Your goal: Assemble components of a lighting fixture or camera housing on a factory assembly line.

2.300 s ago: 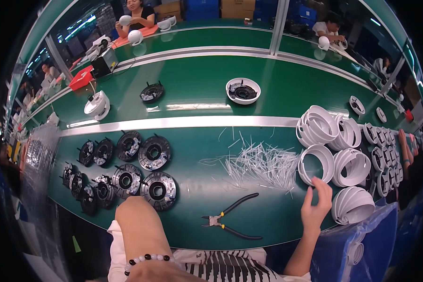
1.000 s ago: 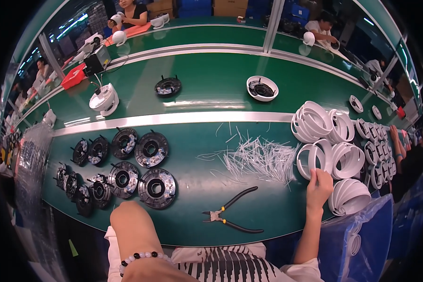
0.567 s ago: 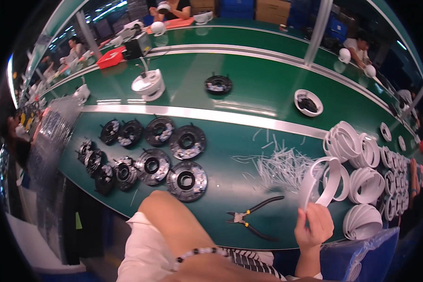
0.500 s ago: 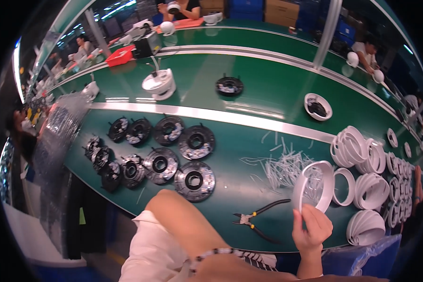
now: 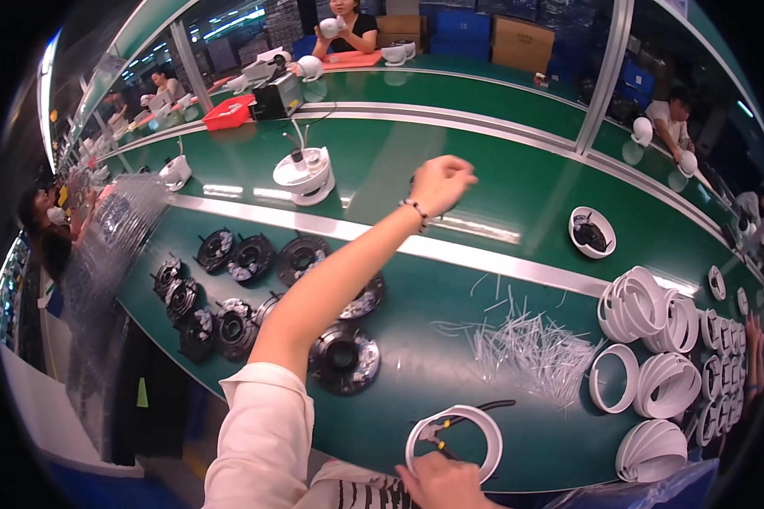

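Observation:
My left hand [image 5: 443, 185] reaches far over the green belt with its fingers curled. It covers the spot where a black round part lay, and only a sliver of something dark shows beside the wrist, so what the fingers hold is hidden. Close to my body, my right hand [image 5: 446, 485] grips a white plastic ring [image 5: 495, 443] by its lower edge. Through and behind that ring, diagonal cutters [image 5: 486, 405] with black and yellow handles show on the table. Under my left forearm sit several black round parts [image 5: 345, 360] with small components on them, partly covered by the arm.
A heap of thin white strips [image 5: 535, 352] lies mid-table. White rings [image 5: 632, 307] stand stacked at the right, beside a single ring [image 5: 613, 379]. On the belt are a white housing [image 5: 306, 176] and a white bowl with a black part [image 5: 592, 232]. Other people work beyond.
My left arm has swung up and forward from the table's near side to the belt, over the black round part. My right hand has brought the white ring left and nearer, over the cutters.

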A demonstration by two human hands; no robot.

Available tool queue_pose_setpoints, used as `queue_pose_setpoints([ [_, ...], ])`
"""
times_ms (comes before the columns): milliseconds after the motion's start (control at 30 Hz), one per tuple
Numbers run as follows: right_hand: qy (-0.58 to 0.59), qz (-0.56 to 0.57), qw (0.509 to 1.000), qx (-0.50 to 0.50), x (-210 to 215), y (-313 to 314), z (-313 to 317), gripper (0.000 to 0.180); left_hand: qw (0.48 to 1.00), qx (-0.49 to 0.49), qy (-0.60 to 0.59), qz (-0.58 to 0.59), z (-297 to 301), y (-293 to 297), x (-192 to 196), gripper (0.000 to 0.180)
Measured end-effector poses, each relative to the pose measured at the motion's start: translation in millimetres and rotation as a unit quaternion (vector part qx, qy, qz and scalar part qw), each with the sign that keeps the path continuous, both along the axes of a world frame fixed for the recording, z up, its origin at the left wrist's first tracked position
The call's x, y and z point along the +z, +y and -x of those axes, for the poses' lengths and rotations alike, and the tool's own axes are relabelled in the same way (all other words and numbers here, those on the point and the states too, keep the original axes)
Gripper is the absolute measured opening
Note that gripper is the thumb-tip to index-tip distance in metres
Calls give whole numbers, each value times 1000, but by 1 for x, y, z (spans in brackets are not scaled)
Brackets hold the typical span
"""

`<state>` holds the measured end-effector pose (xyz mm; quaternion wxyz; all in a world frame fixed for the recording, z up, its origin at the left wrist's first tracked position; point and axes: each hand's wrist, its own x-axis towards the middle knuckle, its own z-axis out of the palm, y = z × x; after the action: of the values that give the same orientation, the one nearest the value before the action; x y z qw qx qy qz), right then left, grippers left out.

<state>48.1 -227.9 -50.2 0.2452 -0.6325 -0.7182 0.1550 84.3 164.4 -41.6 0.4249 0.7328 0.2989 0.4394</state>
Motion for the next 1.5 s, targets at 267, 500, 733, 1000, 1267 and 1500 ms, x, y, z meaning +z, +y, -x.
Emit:
queue_pose_setpoints([
  [267, -8, 104, 994, 24, 31, 17, -44, 88, 889, 201, 411, -10, -13, 88, -52, 46],
  [500, -36, 175, 983, 45, 32, 16, -44, 97, 938, 196, 287, 2, -38, 94, -64, 40],
  [733, 132, 168, 976, 50, 37, 15, -55, 88, 972, 15, 24, 232, 0, 30, -23, 30],
  [1000, 642, -174, 730, -158, 10, 69, -113, 88, 961, -92, -140, 221, 47, -175, 0, 31],
  [1267, 555, -200, 792, -155, -4, 95, -81, 103, 855, -362, -183, 322, 76, -221, -38, 77],
  [1500, 306, -156, 931, -122, -16, 89, -80, 118, 645, -405, -233, 604, 83, -189, -15, 71],
])
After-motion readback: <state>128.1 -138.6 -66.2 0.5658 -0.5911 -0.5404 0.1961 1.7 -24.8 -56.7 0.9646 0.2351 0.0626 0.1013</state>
